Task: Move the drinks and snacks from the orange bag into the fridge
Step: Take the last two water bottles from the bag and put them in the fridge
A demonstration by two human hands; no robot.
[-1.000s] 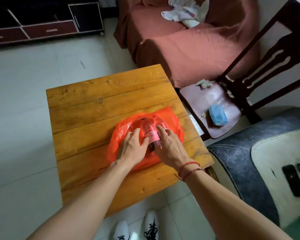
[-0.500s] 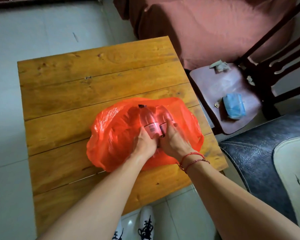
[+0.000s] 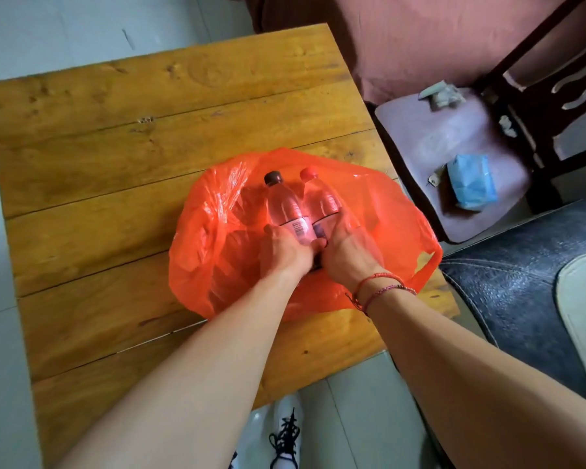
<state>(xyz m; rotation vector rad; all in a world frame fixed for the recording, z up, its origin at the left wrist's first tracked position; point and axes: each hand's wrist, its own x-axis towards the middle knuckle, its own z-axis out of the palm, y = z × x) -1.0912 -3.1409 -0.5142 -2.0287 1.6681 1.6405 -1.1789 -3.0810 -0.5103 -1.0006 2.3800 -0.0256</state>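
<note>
The wooden desk stretches out left of the orange bag and carries it near its right edge. Below the bag, past the desk's near edge, a white shoe with black laces stands on the tiled floor. Up and right of the bag is a red-draped sofa. Directly right of the bag stands a dark wooden chair, with a crumpled scrap at the back of its seat and a blue packet nearer the front. Lower right of the bag lies a dark textured cushion.

The bag's mouth lies open and both forearms reach into it. Inside, two clear bottles lie side by side, touching, caps pointing away from the person. The dark-capped bottle, on the left, is clasped low by the left grip. The red-capped bottle, on the right, is clasped low by the right grip, whose wrist wears red string bracelets.
</note>
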